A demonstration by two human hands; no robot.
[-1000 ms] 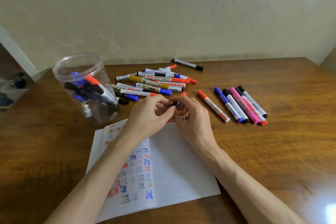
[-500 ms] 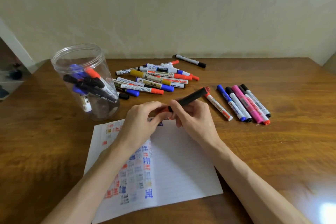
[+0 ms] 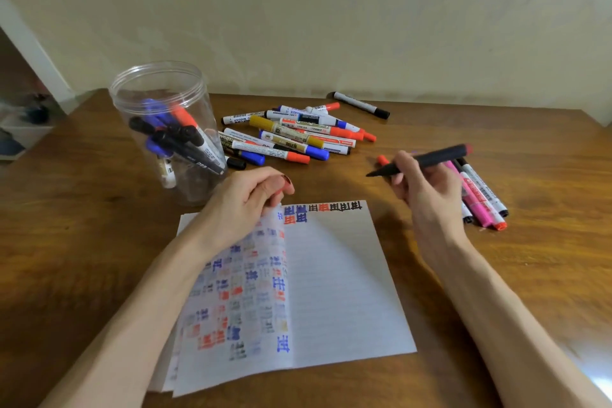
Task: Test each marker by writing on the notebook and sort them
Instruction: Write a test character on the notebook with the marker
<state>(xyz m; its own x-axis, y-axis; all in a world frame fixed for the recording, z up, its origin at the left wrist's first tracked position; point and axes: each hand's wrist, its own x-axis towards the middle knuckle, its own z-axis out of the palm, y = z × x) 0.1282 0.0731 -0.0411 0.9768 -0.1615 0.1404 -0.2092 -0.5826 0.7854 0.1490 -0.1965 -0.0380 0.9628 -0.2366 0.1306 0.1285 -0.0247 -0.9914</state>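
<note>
Right hand [image 3: 427,189] grips dark marker [image 3: 430,159] above table [image 3: 536,275], right of notebook [image 3: 337,275]; long axis near level, tip pointing left. Left hand [image 3: 245,205] pinches red cap [image 3: 285,179] at notebook's top edge

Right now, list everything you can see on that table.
Table: one, brown wood, under everything.
Notebook: one, white lined pages with coloured test marks, open front centre.
Jar: one, clear plastic, rear left, upright.
Markers in jar: several, blue, black, red.
Marker pile: roughly a dozen, mixed colours, rear centre.
Lone marker: one, white with black cap, by the wall.
Marker row: at least four, pink, black, red, far right.
Held marker: one, black, uncapped, tip pointing left.
Cap: one, reddish, small, likely the held marker's.
Left hand: fingers pinch the cap at the notebook's top edge.
Right hand: fingers grip the held marker above the table.
</note>
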